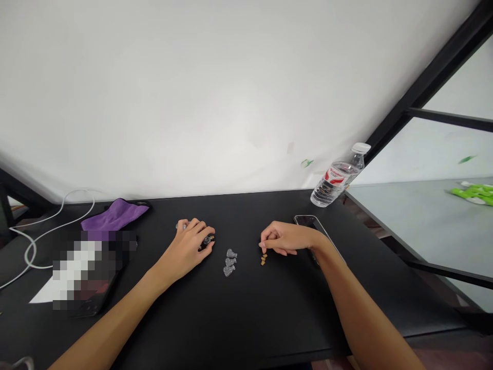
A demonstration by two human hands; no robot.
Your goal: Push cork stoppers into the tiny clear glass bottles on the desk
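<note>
My left hand (191, 245) rests on the black table (246, 308) with its fingers curled round a small dark and shiny object (208, 240) that I cannot make out. Just right of it lie three tiny clear glass bottles (230, 262) in a short row. My right hand (283, 239) lies further right, fingers pinched together just above a few small brown corks (263, 258) on the table. Whether the fingertips hold one is too small to tell.
A phone (308, 222) lies behind my right wrist. A water bottle (339, 177) leans at the table's back right corner. A purple cloth (114, 215), a white cable (46, 226) and a blurred dark item (88, 272) sit on the left. A grey table (423, 216) stands to the right.
</note>
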